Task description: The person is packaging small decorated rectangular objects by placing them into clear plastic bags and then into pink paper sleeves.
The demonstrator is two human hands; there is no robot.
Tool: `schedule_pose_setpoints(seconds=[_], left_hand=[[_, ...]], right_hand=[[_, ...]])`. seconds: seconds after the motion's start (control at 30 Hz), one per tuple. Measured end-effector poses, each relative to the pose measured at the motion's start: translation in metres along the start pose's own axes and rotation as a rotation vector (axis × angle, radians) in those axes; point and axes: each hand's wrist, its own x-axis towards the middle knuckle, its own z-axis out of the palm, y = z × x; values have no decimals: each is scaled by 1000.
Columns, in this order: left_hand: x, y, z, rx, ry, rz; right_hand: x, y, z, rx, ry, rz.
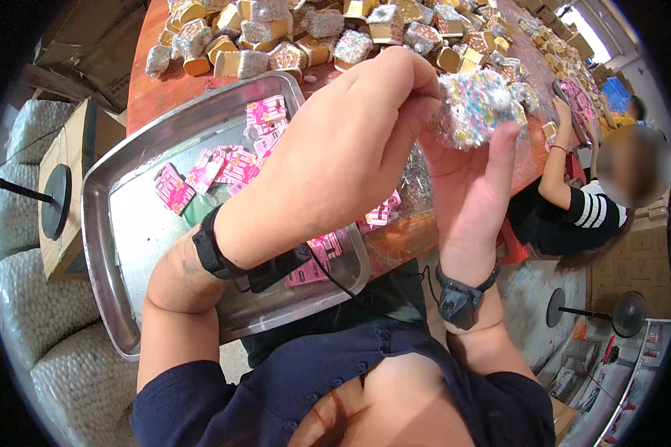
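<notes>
In front of my chest, above the tray's right side, I hold up a small house-shaped ornament (476, 108) covered with white, glittery, multicoloured crumbs. My right hand (464, 182) grips it from below, with the thumb upright along its right side. My left hand (343, 145) reaches across the tray, its fingers bent and closed at the ornament's left edge. The left fingertips are hidden, so what they pinch cannot be made out. Under my left forearm, a metal tray (101, 246) holds several pink printed cards (173, 188). Black straps circle both wrists.
Many similar little houses (265, 33) with tan walls and crumb-covered roofs crowd the far side of the reddish table (153, 97). Bags of white beads (37, 298) are stacked at left beside a cardboard box (89, 164). A co-worker (574, 194) sits at the table on the right.
</notes>
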Motion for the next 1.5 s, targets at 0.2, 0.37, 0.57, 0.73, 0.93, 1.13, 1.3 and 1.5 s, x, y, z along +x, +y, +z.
schedule_pose_setpoints(seconds=[0.2, 0.37, 0.57, 0.73, 0.93, 1.13, 1.3, 1.5], left_hand=[[-3, 6, 2, 8, 5, 67], [-3, 9, 1, -5, 4, 83], [-4, 11, 3, -25, 0, 88], [-5, 13, 3, -44, -13, 79], [-5, 20, 4, -260, -79, -100], [-7, 20, 4, -301, -83, -124], [-7, 19, 3, -203, -87, -55], [-9, 19, 5, -335, -118, -166]], right_hand=[[-14, 0, 1, -28, 74, -107], [-22, 5, -5, -144, 167, -283], [-18, 3, -4, -265, 134, -429], [-16, 10, -6, -393, 178, -615], [-17, 6, -6, -438, 180, -675], [-17, 8, -6, -415, 189, -667], [-18, 7, -7, -440, 183, -640], [-19, 8, -7, -432, 220, -669]])
